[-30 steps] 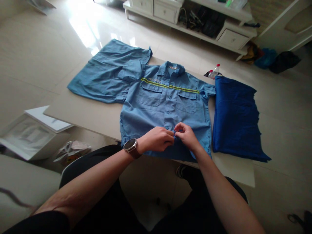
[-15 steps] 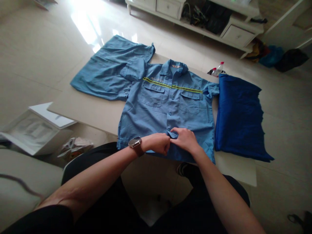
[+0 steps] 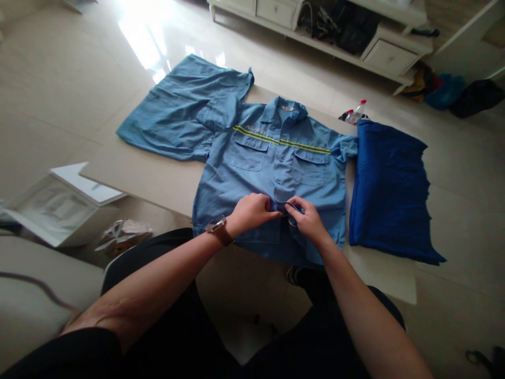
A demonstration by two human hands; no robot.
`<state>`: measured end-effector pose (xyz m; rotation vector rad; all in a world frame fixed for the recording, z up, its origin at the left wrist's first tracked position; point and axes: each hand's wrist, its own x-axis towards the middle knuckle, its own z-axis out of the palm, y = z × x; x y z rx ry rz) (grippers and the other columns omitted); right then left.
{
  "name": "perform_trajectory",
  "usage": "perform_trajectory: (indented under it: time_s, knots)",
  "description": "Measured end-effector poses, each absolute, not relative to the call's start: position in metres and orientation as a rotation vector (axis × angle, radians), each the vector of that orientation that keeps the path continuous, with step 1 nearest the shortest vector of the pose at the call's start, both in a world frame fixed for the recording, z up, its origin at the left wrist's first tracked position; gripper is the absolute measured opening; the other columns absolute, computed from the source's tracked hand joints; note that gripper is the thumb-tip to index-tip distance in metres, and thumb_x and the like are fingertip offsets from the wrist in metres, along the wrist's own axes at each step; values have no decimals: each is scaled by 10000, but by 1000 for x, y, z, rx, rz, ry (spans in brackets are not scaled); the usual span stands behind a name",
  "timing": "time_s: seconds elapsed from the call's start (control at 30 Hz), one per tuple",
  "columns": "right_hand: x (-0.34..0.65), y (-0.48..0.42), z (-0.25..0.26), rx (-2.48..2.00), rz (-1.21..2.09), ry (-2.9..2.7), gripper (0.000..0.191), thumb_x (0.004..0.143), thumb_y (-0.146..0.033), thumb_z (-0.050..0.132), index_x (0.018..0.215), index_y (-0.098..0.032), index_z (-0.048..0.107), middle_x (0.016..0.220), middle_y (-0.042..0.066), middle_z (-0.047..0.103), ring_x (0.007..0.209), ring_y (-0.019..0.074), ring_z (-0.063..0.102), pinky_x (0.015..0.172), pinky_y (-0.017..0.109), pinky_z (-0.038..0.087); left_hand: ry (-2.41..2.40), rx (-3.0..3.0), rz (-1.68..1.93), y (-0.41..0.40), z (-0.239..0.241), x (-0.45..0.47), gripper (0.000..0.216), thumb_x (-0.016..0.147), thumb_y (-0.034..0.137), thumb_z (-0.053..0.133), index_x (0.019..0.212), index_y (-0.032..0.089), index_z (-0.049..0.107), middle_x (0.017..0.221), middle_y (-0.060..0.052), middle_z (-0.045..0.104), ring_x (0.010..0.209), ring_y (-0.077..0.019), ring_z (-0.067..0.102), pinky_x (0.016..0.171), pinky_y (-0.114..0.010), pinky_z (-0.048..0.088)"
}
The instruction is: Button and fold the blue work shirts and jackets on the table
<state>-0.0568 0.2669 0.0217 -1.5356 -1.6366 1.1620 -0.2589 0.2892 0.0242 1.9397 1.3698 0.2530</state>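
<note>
Pale tabletop, striped shirt, collar pointing away, right fingers pinching placket, left fingers curled, hold unclear

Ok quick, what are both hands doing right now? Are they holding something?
Left hand: fingers curled at the light-blue work shirt; can't tell if it's gripping.
Right hand: closed, pinching the shirt's front.

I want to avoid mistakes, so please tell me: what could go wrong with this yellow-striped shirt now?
The right hand pinches the front of the yellow-striped shirt; a strong pull might crease it. The hem reaches the near edge of the table, so the shirt could perhaps slide off.
</note>
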Motion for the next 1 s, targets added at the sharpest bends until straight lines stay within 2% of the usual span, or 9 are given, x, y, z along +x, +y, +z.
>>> perform_trajectory:
  time_s: [0.13, 0.27, 0.4, 0.67, 0.83, 1.0]
  knots:
    - [-58, 269, 23, -1520, 1160, -1553, 276, 873, -463, 621, 728, -230, 596, 714, -2, 575, 720, 175, 525, 712, 295, 424, 1263, 1934, 389, 289, 22, -254, 163, 931, 299, 637, 912, 160, 719, 857, -57, 753, 716, -153, 637, 635, -248, 392]
    - [-59, 267, 22, -1560, 1087, -1521, 256, 852, -472, 671, 799, -222, 655, 750, -3, 614, 750, 174, 546, 732, 289, 432, 1281, 1957, 434, 290, 20, -252, 202, 929, 139, 534, 874, 154, 728, 860, -72, 761, 724, -154, 635, 678, -256, 409]
    - [-59, 266, 21, -1568, 1024, -1642, 278, 827, -473, 707, 843, -197, 730, 774, 17, 666, 748, 180, 556, 714, 296, 421, 1288, 1973, 406, 291, 23, -251, 226, 906, 123, 524, 870, 152, 745, 862, -84, 766, 721, -164, 623, 686, -269, 410]
    - [-58, 267, 17, -1640, 905, -1656, 263, 855, -447, 641, 817, -197, 716, 750, 23, 663, 717, 179, 544, 692, 302, 390, 1212, 2006, 371, 290, 30, -253, 243, 891, 145, 526, 775, 159, 739, 774, -69, 740, 635, -145, 557, 645, -284, 351]
    - [-60, 267, 15, -1673, 933, -1675, 264, 843, -446, 643, 802, -197, 721, 720, 21, 671, 695, 180, 550, 685, 301, 403, 1200, 2024, 325, 289, 30, -253, 253, 896, 160, 519, 788, 167, 748, 778, -71, 744, 644, -152, 579, 650, -281, 361]
    - [-62, 267, 15, -1657, 920, -1667, 230, 849, -415, 620, 797, -204, 697, 794, 41, 690, 758, 197, 592, 725, 311, 427, 1170, 2067, 288, 289, 28, -252, 255, 911, 188, 523, 807, 178, 756, 819, -81, 760, 719, -175, 640, 688, -275, 401]
